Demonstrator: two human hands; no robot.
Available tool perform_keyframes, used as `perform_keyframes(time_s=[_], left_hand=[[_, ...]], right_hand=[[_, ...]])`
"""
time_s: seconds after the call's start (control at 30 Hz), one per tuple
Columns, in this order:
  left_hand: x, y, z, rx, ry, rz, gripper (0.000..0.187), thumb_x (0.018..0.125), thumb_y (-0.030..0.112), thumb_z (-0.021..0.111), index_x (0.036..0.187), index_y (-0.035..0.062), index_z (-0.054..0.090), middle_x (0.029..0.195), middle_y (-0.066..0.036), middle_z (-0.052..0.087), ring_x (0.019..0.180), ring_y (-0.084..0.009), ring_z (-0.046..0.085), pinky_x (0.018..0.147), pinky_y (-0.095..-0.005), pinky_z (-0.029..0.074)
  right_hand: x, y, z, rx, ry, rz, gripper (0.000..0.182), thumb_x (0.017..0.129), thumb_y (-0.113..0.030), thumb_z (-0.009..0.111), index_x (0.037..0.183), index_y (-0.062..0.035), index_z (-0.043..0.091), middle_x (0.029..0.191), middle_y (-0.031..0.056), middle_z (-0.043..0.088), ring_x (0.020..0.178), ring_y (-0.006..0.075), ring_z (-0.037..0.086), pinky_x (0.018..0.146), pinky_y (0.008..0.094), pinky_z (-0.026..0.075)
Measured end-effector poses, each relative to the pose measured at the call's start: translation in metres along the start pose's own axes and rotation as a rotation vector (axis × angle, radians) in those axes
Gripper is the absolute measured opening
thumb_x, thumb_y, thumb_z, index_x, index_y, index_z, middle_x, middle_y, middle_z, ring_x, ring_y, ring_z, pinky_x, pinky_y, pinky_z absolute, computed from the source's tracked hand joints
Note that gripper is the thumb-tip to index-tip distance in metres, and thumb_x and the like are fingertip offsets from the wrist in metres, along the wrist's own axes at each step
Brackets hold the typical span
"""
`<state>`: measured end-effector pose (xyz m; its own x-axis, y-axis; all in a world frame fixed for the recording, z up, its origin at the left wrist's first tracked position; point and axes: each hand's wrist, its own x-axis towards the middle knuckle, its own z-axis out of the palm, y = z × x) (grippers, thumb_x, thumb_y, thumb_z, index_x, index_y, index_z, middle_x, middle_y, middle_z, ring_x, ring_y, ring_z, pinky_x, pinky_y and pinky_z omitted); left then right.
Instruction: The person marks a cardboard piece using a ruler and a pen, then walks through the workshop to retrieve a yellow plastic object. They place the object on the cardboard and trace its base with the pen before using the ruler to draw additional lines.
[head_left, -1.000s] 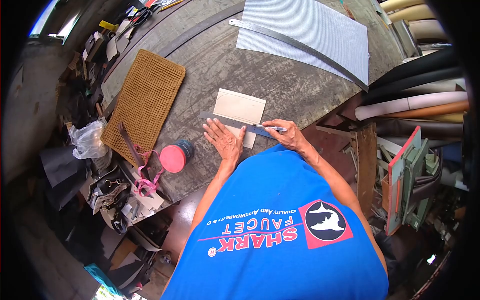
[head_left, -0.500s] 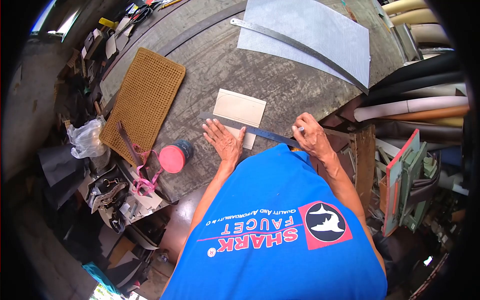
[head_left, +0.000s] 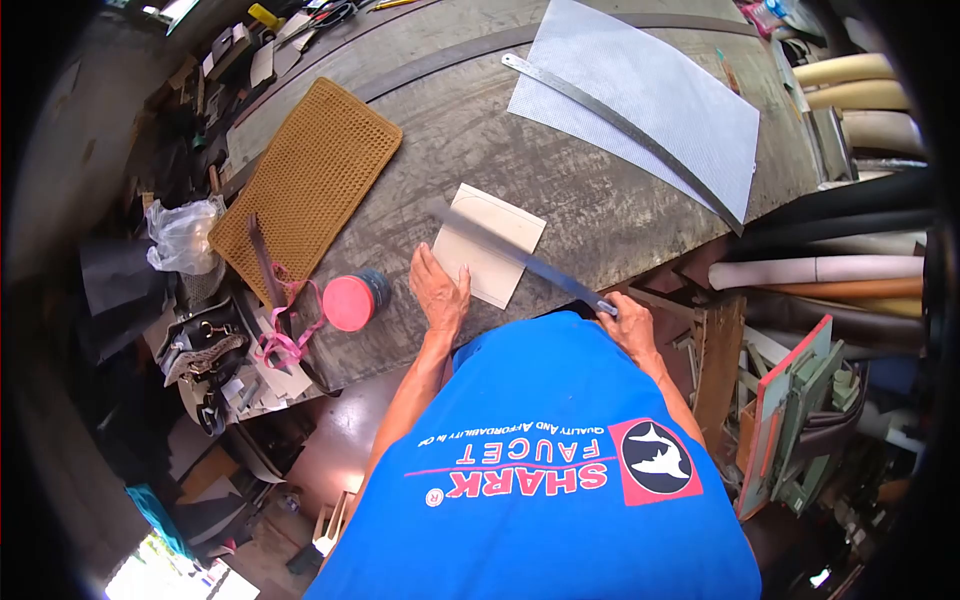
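A cream rectangular piece (head_left: 490,272) with drawn lines lies on the worn table (head_left: 450,130). My left hand (head_left: 439,292) rests at its left edge, fingers partly spread and thumb touching the piece. Across the piece runs a dark metal ruler (head_left: 540,268), blurred by motion. My right hand (head_left: 626,326) grips the ruler's right end near the table's front edge. Something small and pale shows at the right fingers; its shape is hard to make out. Left of my left hand stands a jar with a pink lid (head_left: 348,303).
A brown woven mat (head_left: 310,180) lies at the left, near pink ribbon (head_left: 282,345) and a plastic bag (head_left: 185,237). A white sheet (head_left: 640,100) with a long metal ruler (head_left: 630,130) on it lies at the back right. Rolled materials (head_left: 820,272) are stacked at the right.
My right hand has moved down to the ruler's end and taken hold of it. My left hand has come off the ruler to the piece's left edge. The camera view has shifted.
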<state>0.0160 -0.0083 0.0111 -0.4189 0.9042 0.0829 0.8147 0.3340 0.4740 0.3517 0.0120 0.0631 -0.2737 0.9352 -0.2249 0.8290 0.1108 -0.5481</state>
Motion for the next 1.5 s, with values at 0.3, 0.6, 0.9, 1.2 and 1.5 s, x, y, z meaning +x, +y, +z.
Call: perform_keyframes(time_s=[0.3, 0.6, 0.9, 1.2, 1.5], left_hand=[[0.017, 0.017, -0.021, 0.143, -0.113, -0.179, 0.08, 0.068, 0.034, 0.085, 0.126, -0.0045, 0.046, 0.115, -0.018, 0.049, 0.109, -0.0341, 0.047, 0.091, -0.0461, 0.039], [0.017, -0.02, -0.025, -0.635, -0.287, -0.623, 0.028, 0.083, 0.021, 0.077, 0.098, 0.0023, 0.063, 0.086, -0.005, 0.064, 0.079, -0.0089, 0.058, 0.073, -0.0244, 0.046], [-0.06, 0.033, -0.02, -1.323, -0.506, -0.919, 0.022, 0.097, 0.019, 0.061, 0.1, -0.0016, 0.067, 0.086, -0.006, 0.068, 0.073, -0.0107, 0.061, 0.064, -0.0265, 0.049], [-0.023, 0.063, -0.096, -1.038, -0.716, -0.271, 0.026, 0.095, 0.024, 0.064, 0.104, -0.0003, 0.068, 0.094, -0.009, 0.07, 0.087, -0.0155, 0.065, 0.073, -0.0316, 0.052], [0.008, 0.224, -0.258, -1.043, 0.019, 1.009, 0.024, 0.08, 0.012, 0.066, 0.101, 0.0013, 0.062, 0.091, -0.013, 0.059, 0.084, -0.0273, 0.061, 0.074, -0.0385, 0.05]], right_hand=[[0.095, 0.043, -0.063, -0.115, 0.134, -0.05, 0.04, 0.079, -0.015, 0.075, 0.117, -0.0082, 0.064, 0.11, 0.0129, 0.057, 0.092, 0.0355, 0.063, 0.077, 0.0427, 0.052], [0.141, 0.056, -0.042, -0.151, 0.268, -0.162, 0.039, 0.085, -0.007, 0.062, 0.124, -0.0029, 0.059, 0.115, 0.0176, 0.054, 0.107, 0.0356, 0.056, 0.092, 0.0419, 0.046], [0.109, 0.011, 0.002, -0.169, 0.21, -0.458, 0.037, 0.086, -0.005, 0.063, 0.122, -0.005, 0.059, 0.123, 0.0169, 0.052, 0.115, 0.0368, 0.05, 0.097, 0.0456, 0.043], [0.089, 0.016, 0.044, -0.319, 0.333, -0.424, 0.042, 0.087, -0.008, 0.06, 0.129, -0.0067, 0.055, 0.131, 0.0145, 0.048, 0.125, 0.0344, 0.046, 0.101, 0.0463, 0.039], [0.091, 0.019, 0.056, -0.399, 0.41, -0.373, 0.045, 0.085, -0.01, 0.057, 0.129, -0.011, 0.053, 0.132, 0.011, 0.048, 0.128, 0.0308, 0.044, 0.102, 0.0439, 0.036]])
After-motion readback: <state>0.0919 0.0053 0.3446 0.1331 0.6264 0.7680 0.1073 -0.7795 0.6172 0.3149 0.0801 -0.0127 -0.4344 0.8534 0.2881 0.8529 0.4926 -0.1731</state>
